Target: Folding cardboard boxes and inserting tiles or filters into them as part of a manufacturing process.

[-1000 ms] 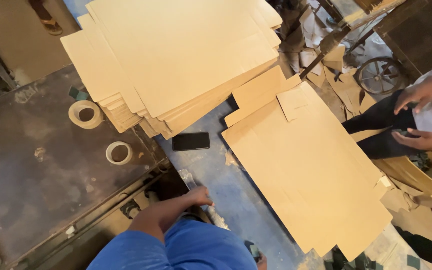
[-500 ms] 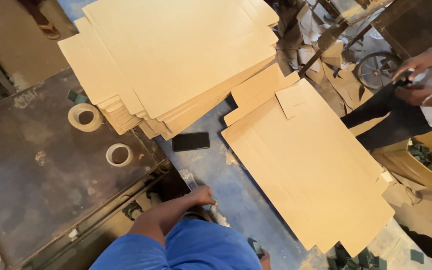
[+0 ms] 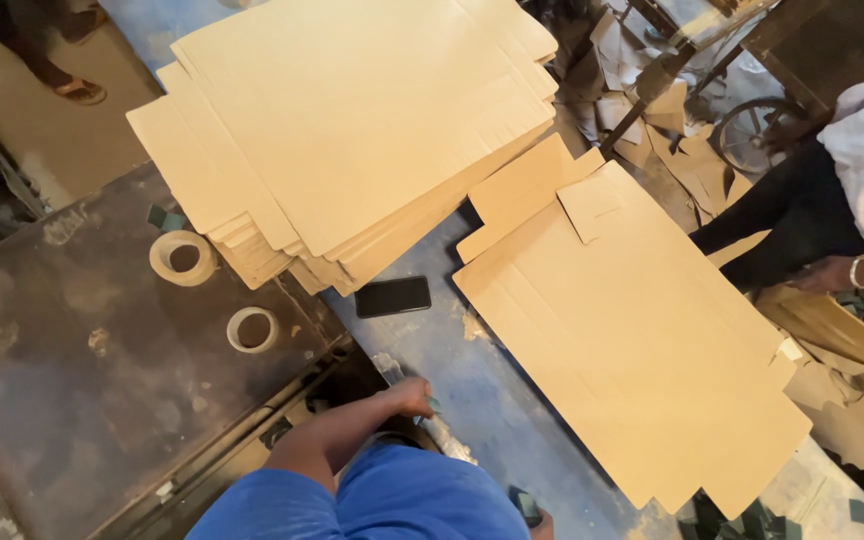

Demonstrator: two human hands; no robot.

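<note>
My left hand (image 3: pixel 409 397) reaches down from a blue sleeve to the blue floor beside the dark metal table (image 3: pixel 62 380). Its fingers are curled over something small and greenish; I cannot tell if they grip it. Only a sliver of my right hand (image 3: pixel 544 522) shows at the bottom edge, next to a small dark object (image 3: pixel 523 505). A black phone (image 3: pixel 393 296) lies on the floor just beyond my left hand. A large stack of flat cardboard blanks (image 3: pixel 352 130) rests above it. More flat cardboard sheets (image 3: pixel 642 340) lie to the right.
Two tape rolls (image 3: pixel 183 257) (image 3: pixel 252 329) sit on the metal table. A co-worker in a white top and dark trousers (image 3: pixel 802 200) sits at the right, a hand (image 3: pixel 827 275) near cardboard scraps. A wheel (image 3: pixel 752 125) and scraps lie behind. Someone's sandalled foot (image 3: pixel 77 90) is at the top left.
The co-worker's hands at the right have dropped from the raised position. The view has shifted slightly. My left hand stays in about the same place.
</note>
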